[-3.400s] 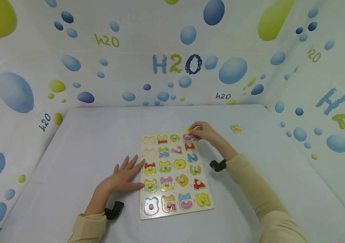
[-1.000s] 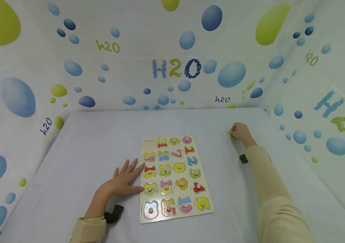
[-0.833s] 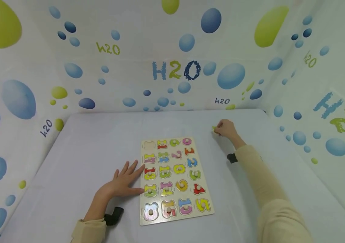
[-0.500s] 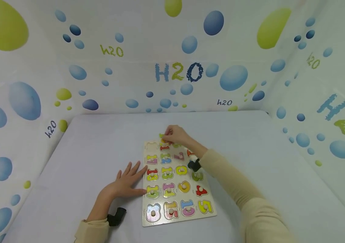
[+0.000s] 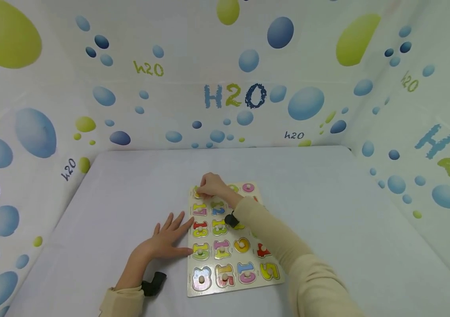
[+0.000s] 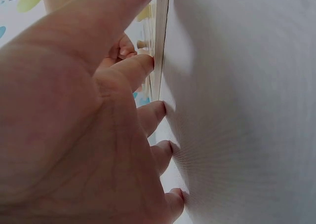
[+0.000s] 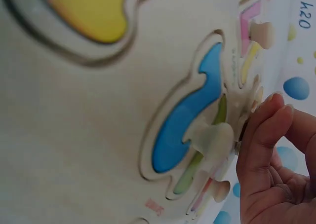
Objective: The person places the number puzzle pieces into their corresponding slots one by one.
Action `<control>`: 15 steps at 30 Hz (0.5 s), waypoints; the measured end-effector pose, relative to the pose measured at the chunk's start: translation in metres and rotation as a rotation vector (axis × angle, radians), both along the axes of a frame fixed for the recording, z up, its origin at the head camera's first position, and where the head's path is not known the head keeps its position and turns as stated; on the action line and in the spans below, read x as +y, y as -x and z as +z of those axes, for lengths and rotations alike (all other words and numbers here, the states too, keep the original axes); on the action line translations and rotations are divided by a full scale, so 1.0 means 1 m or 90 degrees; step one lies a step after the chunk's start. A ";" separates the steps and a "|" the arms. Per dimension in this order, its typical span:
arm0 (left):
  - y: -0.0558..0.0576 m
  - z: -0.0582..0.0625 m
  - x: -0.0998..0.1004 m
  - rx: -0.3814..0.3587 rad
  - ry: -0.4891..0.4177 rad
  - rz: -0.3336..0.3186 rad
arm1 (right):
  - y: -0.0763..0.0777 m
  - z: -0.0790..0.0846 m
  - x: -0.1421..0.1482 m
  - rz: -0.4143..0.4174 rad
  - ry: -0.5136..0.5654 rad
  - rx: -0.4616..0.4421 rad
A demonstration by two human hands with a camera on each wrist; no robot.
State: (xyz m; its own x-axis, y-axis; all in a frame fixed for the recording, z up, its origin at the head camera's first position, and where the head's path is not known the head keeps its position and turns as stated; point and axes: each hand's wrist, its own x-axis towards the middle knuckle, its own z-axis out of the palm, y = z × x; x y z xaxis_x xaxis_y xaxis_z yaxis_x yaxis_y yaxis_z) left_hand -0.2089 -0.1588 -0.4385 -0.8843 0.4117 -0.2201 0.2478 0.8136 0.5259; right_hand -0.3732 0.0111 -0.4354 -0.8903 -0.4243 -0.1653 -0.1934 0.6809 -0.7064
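Observation:
A wooden number puzzle board (image 5: 209, 237) lies on the table, with several coloured number pieces in its recesses, each with a round knob. My right hand (image 5: 212, 186) is at the board's far left corner, pinching a yellow-green number piece (image 5: 196, 192) over the recess there. Fingers hide part of that piece, so I cannot tell whether it lies flush. In the right wrist view, thumb and fingertips meet beyond a blue-and-green piece (image 7: 185, 115). My left hand (image 5: 165, 242) lies spread at the board's left side; its thumb and a fingertip touch the edge (image 6: 160, 36).
A white cloth (image 5: 130, 189) covers the table. Behind and beside it hang white sheets (image 5: 185, 61) printed with blue and green drops and lettering. My right forearm (image 5: 272, 233) crosses over the board and hides several pieces. Black wrist mounts (image 5: 153, 284) sit on both wrists.
A pink-and-yellow piece went into the left column. My right hand then took the yellow-green piece from the far right and carried it left to the board's far left corner. My left hand stayed put.

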 end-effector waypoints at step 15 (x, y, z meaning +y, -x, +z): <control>0.001 -0.001 0.001 0.007 0.001 0.001 | -0.003 0.004 -0.009 0.002 -0.077 0.001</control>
State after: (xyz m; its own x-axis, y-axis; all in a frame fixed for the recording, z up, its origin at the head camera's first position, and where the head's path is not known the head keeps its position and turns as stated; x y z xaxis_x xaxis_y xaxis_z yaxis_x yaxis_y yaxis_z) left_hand -0.2095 -0.1579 -0.4396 -0.8872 0.4103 -0.2112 0.2524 0.8145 0.5224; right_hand -0.3707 0.0022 -0.4309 -0.8893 -0.4043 -0.2138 -0.1972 0.7608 -0.6183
